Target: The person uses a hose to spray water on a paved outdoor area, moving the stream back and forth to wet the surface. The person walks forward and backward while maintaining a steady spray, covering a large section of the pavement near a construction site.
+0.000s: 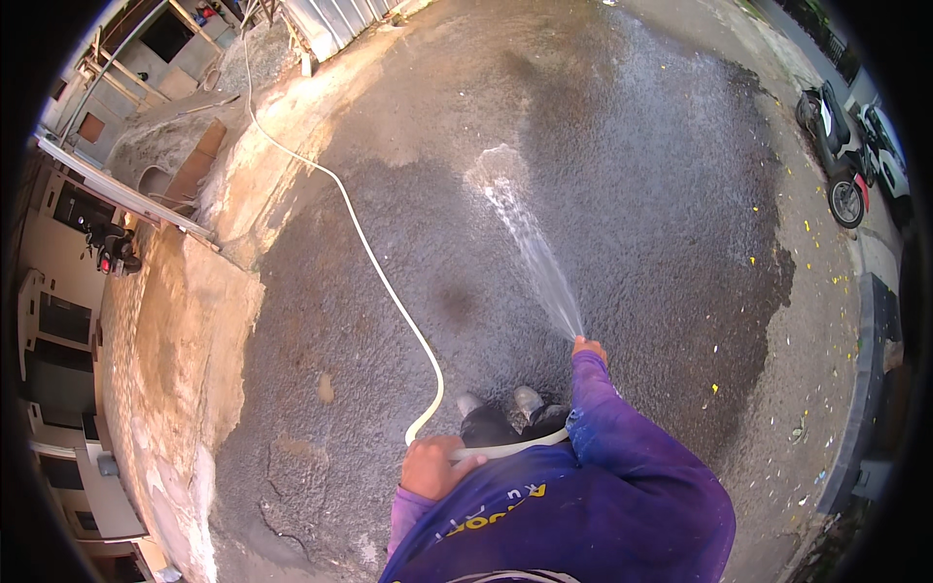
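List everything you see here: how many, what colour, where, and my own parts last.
Hose: one, cream, from upper left to the left hand, then across the waist
Water jet: one, whitish, centre
Wet pavement: one, dark grey, across the middle
Yellow bits: several, yellow, scattered at right
Left motorbike: one, dark, far left
Right motorbike: one, dark with red, upper right
Corrugated sheet: one, whitish, top left
Shoes: two, greyish, lower centre
Shirt: one, purple-blue, bottom
Left hand: one, bare, gripping the hose, lower centre
Right hand: one, bare, where the jet starts
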Available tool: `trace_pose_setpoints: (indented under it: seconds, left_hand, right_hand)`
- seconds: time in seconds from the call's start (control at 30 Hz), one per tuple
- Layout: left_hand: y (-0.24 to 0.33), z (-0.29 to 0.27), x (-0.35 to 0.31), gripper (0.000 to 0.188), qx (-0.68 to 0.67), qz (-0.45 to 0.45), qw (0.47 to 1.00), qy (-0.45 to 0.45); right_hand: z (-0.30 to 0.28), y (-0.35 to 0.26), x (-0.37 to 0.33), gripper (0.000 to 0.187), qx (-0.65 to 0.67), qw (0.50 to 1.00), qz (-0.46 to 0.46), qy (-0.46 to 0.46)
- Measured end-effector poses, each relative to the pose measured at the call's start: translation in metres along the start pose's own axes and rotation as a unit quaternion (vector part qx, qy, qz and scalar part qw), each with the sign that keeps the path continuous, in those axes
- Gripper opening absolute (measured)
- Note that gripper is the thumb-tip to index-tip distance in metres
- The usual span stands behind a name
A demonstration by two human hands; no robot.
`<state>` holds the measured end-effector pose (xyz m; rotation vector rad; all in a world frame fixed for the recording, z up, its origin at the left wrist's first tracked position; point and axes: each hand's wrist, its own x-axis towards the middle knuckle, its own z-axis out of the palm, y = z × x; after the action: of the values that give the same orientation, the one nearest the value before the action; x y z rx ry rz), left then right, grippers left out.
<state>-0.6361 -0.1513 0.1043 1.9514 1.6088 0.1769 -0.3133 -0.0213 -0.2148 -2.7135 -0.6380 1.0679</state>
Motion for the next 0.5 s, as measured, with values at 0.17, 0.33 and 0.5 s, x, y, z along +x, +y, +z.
trace_pose_setpoints:
  seconds: [0.17, 0.33, 0.5]
  left_hand:
    - [-0.001, 0.0, -0.001, 0.043, 0.009, 0.001, 1.0, 0.004]
    - [-0.002, -0.001, -0.004, 0.042, 0.01, 0.001, 1.0, 0.007]
    - [-0.003, -0.001, -0.01, 0.042, 0.008, -0.013, 1.0, 0.018]
  right_hand:
    - [0.009, -0.002, 0.009, 0.058, -0.012, 1.0, -0.028, -0.004]
    - [0.013, -0.004, 0.004, 0.059, -0.007, 1.0, -0.023, -0.007]
    - [0.017, -0.008, 0.005, 0.061, -0.005, 1.0, -0.02, -0.012]
